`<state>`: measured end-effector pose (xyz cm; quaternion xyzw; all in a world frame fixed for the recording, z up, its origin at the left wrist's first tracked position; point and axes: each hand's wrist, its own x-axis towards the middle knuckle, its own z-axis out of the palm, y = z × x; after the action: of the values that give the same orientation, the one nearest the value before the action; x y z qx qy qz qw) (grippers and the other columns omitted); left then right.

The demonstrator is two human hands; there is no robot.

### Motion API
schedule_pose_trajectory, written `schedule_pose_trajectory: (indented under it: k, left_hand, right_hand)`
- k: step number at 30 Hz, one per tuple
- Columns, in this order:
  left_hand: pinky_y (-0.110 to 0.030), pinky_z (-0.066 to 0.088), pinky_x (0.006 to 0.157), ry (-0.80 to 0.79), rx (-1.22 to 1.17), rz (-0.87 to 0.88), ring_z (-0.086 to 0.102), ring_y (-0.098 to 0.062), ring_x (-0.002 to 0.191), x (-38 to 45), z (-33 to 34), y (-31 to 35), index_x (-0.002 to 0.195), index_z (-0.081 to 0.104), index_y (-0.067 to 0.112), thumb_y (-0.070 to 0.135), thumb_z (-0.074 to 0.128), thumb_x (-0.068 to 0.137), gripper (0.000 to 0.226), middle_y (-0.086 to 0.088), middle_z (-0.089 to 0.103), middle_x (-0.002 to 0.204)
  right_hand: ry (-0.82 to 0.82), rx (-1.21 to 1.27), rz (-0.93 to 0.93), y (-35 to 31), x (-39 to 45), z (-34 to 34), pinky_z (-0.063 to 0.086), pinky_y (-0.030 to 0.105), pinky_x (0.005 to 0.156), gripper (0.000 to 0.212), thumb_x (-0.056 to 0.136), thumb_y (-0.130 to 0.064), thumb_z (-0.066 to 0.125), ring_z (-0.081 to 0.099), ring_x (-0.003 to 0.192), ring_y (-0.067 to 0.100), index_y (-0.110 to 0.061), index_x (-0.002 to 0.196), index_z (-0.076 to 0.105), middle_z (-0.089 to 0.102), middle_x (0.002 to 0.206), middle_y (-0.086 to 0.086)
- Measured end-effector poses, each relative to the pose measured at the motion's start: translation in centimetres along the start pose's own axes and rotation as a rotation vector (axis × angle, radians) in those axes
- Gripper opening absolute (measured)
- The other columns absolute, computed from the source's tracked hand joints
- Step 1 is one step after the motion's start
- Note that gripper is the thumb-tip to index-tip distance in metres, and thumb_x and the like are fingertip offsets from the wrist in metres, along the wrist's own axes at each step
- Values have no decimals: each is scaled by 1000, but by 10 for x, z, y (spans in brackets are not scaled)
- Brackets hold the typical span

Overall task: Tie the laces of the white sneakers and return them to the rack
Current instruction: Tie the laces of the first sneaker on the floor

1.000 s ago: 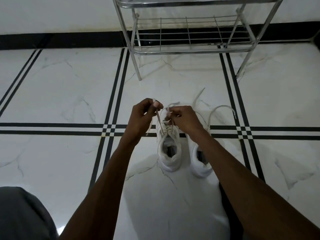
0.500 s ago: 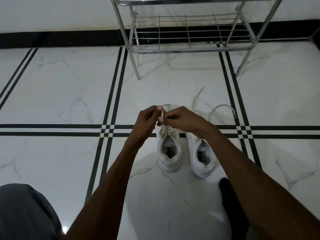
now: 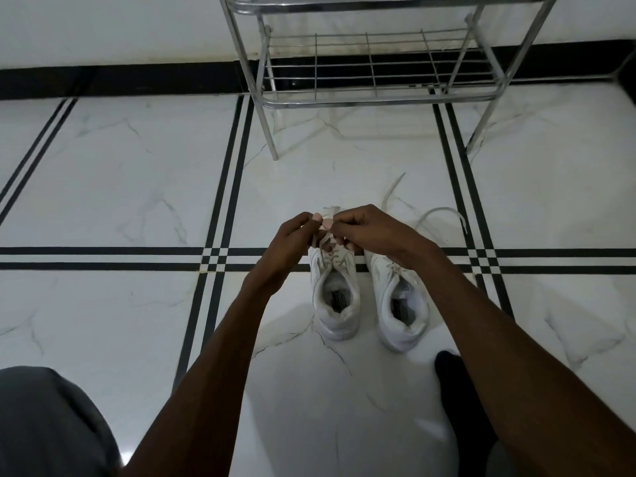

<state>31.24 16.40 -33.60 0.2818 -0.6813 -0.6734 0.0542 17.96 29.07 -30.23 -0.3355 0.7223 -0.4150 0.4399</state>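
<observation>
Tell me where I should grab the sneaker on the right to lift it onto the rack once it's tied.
Probably at the heel collar of the right sneaker. Its opening faces up and its heel points toward you, so come from above and the near side, fingers inside the collar and thumb on the heel's back. Its loose lace trails on the floor toward the rack, so tie that first.

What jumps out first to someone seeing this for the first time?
Two bare hands, the left hand and the right hand, meet mid-picture, pinching a lace above the left sneaker. Beside it, the right sneaker has loose laces trailing over the white marble floor. A shiny metal rack stands behind, its lower shelf holding no shoes.
</observation>
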Motion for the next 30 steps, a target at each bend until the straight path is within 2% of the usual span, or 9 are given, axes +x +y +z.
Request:
schedule_pose_trajectory:
  k: [2,7,10,12,15,17,21,25,30]
  left_hand:
    - [-56,48,104,-32,-2,-20,66,-23,95,-1,-1,0,100,68,15,41,43,108,37,-4,71,91]
    - [-40,42,101,-17,26,-164,70,-25,101,-3,3,-2,107,71,12,45,29,109,53,-1,76,86]
    - [-35,42,83,28,7,-131,63,-16,83,-2,3,-5,93,66,17,38,40,107,36,-2,71,80]
    - [-33,41,78,66,-24,-132,62,-12,78,0,3,-5,94,65,18,32,50,103,22,0,69,80]
    - [-40,40,85,95,-69,-148,65,-17,85,2,6,-8,101,65,17,31,54,100,18,-1,70,81]
    - [-39,42,87,110,-91,-153,68,-15,85,1,6,-9,103,66,14,27,54,100,18,-3,73,81]
    - [-16,54,70,92,-4,-72,76,-8,86,-1,6,-10,125,67,11,18,52,105,26,-8,80,101]
    - [-29,59,85,100,221,0,75,-17,101,3,5,-18,140,60,23,18,63,100,41,-4,77,118]
    - [-32,58,79,238,499,116,69,-22,96,6,8,-21,107,73,11,20,71,95,15,-6,67,107]
  right_hand:
    - [24,26,-13,-1,1,4,42,28,65,36,94,-35,64,50,58,8,-12,67,69,61,67,1]
    - [7,-51,-41,-5,0,2,44,28,68,23,89,-29,69,52,66,10,-12,77,79,69,75,14]
    - [-59,-168,-43,-5,-1,-5,39,31,65,19,84,-22,72,46,64,12,-6,74,75,56,66,5]
    - [-67,-277,-39,-3,-1,-9,44,30,66,14,79,-20,75,51,62,9,-6,74,74,60,67,-3]
    - [126,-440,-42,7,2,-11,58,33,71,7,71,-17,82,70,70,11,-15,75,77,72,75,-8]
    - [284,-439,-87,15,5,-7,61,34,70,9,67,-15,84,72,70,13,-17,76,79,74,73,-6]
    - [463,-331,-185,27,11,3,60,29,67,9,71,-17,84,73,70,10,-12,76,78,77,77,-1]
    - [466,-125,-165,31,12,12,62,35,76,8,74,-13,81,76,78,13,-10,77,74,77,85,3]
    - [407,151,-129,37,12,12,60,48,88,13,74,-17,83,76,89,22,-10,81,75,78,93,7]
